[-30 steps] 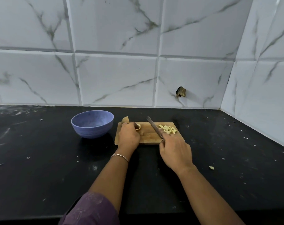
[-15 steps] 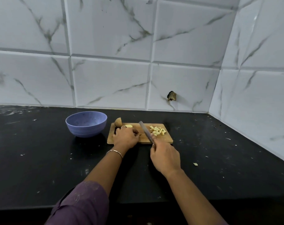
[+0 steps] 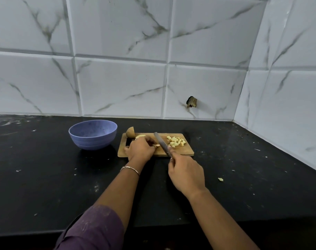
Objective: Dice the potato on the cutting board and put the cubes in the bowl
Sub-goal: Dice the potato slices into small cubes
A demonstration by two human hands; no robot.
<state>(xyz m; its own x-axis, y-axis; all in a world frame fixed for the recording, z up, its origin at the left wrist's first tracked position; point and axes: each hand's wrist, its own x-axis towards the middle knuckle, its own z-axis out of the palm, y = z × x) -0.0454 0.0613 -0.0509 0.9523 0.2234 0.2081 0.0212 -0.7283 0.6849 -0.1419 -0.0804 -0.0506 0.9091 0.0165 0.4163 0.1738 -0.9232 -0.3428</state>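
**As the Knife Lies Across the Board, the Cubes Sit Heaped at Its Right**

While the left hand (image 3: 140,148) lies curled on the left half of the cutting board (image 3: 187,151), its fingers are bent down over a pale potato piece (image 3: 142,136), gripping it against the wood. Only the far edge of that piece shows past the knuckles. A thin bracelet (image 3: 130,168) circles the wrist, and a purple sleeve (image 3: 92,230) covers the upper forearm at the near edge of the view.

The right hand (image 3: 187,173) hovers just near of the board's front edge, closed tight round the handle of a knife (image 3: 160,143) — the handle itself is hidden inside the fist. The blade slants away to the far left across the board, between the left hand's fingertips and a small heap of potato cubes (image 3: 176,141). Whether its edge touches the wood cannot be told.

The cubes sit on the far right part of the board, bunched close together. At the board's far left corner stands a brown-skinned potato half (image 3: 130,132), its cut face turned right, just beyond the left hand.

Left of the board, close to it but apart, a blue bowl (image 3: 92,140) stands upright on the black counter (image 3: 45,177). One stray potato bit (image 3: 220,179) lies on the counter to the right of the right hand, well apart from the board, and pale specks are scattered over the dark surface.

Behind it all rises a wall of white marbled tiles (image 3: 117,87) — one tile has a dark broken hole (image 3: 191,102) low down, right of the board.
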